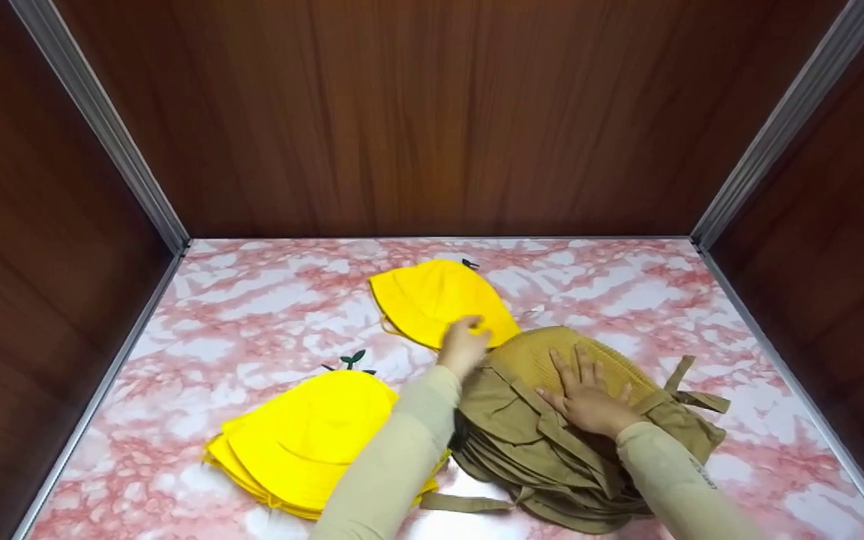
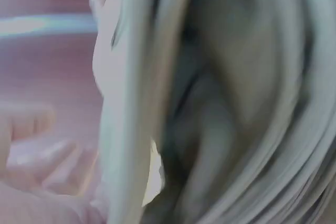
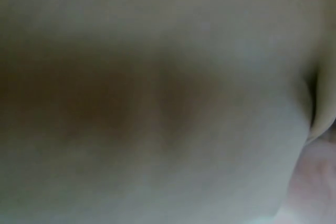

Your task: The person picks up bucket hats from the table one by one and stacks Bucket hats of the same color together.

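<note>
A stack of khaki-brown bucket hats (image 1: pixel 529 442) lies tilted at the front right, a ribbed mustard crown (image 1: pixel 529 356) facing up. My right hand (image 1: pixel 589 397) rests flat on that crown with its fingers spread. Between the stack and a lone yellow bucket hat (image 1: pixel 432 292), my left hand (image 1: pixel 466 349) hovers with loosely bent fingers, overlapping the yellow brim in the head view. Layered brown brims (image 2: pixel 283 103) fill much of the left wrist view, beside the relaxed fingers (image 2: pixel 52 161). Only blurred brown cloth (image 3: pixel 157 171) fills most of the right wrist view.
A stack of yellow bucket hats (image 1: pixel 312 442) with a green leaf sprout (image 1: pixel 352 360) sits at the front left, partly behind my left sleeve. Fabric ties (image 1: pixel 469 502) trail from the brown stack. Wood-grain panels (image 1: pixel 432 120) wall in the pink marbled table (image 1: pixel 199 322).
</note>
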Available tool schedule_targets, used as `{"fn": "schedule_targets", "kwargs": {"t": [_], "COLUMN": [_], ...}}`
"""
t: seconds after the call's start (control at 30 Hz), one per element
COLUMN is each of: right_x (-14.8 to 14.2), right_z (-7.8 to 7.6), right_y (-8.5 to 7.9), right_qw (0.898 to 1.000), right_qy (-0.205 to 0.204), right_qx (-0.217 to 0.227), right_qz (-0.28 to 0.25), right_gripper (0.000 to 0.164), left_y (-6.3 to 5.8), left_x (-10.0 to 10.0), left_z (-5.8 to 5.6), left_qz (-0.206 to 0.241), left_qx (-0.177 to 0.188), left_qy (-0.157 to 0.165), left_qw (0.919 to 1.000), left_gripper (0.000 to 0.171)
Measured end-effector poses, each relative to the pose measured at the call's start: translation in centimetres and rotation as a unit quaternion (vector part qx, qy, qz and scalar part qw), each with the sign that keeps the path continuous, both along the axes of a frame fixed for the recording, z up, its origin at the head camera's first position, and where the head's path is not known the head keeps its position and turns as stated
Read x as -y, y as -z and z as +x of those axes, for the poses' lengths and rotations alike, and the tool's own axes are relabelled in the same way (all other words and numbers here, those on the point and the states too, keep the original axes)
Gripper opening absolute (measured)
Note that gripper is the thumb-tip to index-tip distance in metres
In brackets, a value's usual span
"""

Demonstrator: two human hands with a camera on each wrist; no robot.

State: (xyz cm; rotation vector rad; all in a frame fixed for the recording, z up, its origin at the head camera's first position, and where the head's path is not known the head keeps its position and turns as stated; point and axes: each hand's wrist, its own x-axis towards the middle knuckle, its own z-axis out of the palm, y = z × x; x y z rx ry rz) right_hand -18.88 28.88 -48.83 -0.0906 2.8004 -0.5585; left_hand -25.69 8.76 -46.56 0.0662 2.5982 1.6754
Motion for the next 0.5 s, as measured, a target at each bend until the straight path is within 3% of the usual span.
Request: {"fn": "schedule_targets", "kwargs": {"t": [0.03, 0.1, 0.17, 0.23, 0.37, 0.5], "right_x": [0.0, 0.1, 0.2, 0.2, 0.3, -0.1], "right_z": [-0.1, -0.1, -0.2, -0.2, -0.1, 0.0], "right_y": [0.0, 0.0, 0.1, 0.1, 0.3, 0.2], "right_qw": [1.0, 1.0, 1.0, 1.0, 1.0, 1.0], "right_qy": [0.0, 0.001, 0.0, -0.003, -0.008, 0.0], "right_qx": [-0.002, -0.004, -0.003, -0.002, -0.005, -0.01], "right_qz": [0.001, 0.0, -0.002, -0.008, -0.018, -0.011], "right_gripper": [0.08, 0.08, 0.08, 0.08, 0.08, 0.08], "left_y": [0.2, 0.8, 1.6, 2.6, 4.2, 4.6], "left_x": [0.5, 1.7, 2.8, 3.9, 5.2, 5.0], "left_z": [-0.6, -1.4, -1.8, -2.1, -2.7, -3.4], "left_qz": [0.021, 0.023, -0.003, -0.018, 0.068, 0.184], "left_qx": [-0.006, -0.007, 0.016, 0.056, 0.1, 0.111], "left_qy": [-0.038, -0.109, -0.166, -0.204, -0.238, -0.23], "left_qw": [0.999, 0.9938, 0.986, 0.9773, 0.9636, 0.9492], "left_gripper": [0.033, 0.032, 0.036, 0.042, 0.052, 0.055]}}
